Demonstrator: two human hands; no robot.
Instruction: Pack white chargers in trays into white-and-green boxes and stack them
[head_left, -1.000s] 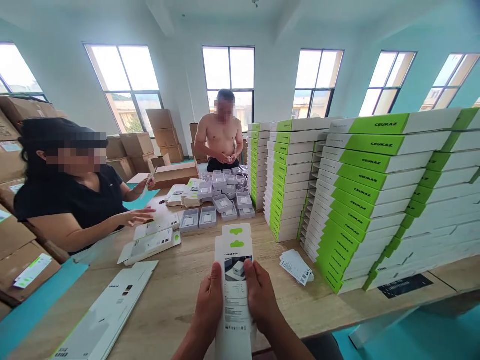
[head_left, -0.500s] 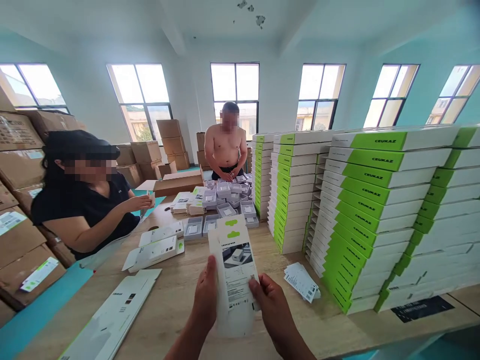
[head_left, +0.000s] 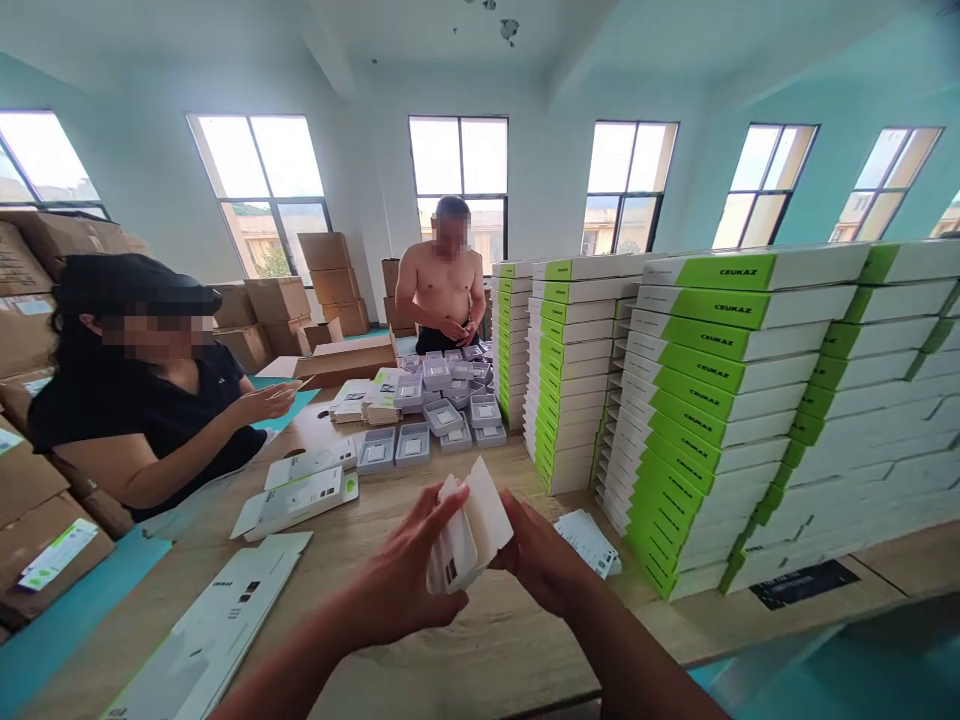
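Observation:
My left hand is wrapped around a white cardboard packaging box, thumb on top and fingers beneath. The box stands tilted above the table, one end turned towards me with a pale flap raised. My right hand grips the box's right side near that flap; its fingertips are partly hidden behind the card. Right of my hands lies a small pile of printed white cards. Beyond the box sit grey trays, each with a small white item inside.
Tall stacks of green-and-white boxes line the table's right side. Flat printed cartons lie at left. One co-worker sits left holding something thin; another stands behind the heaped trays. Brown cartons are piled behind.
The box has turned from showing its printed face to showing its end, with a flap raised. My left hand has moved around it. The view has shifted slightly.

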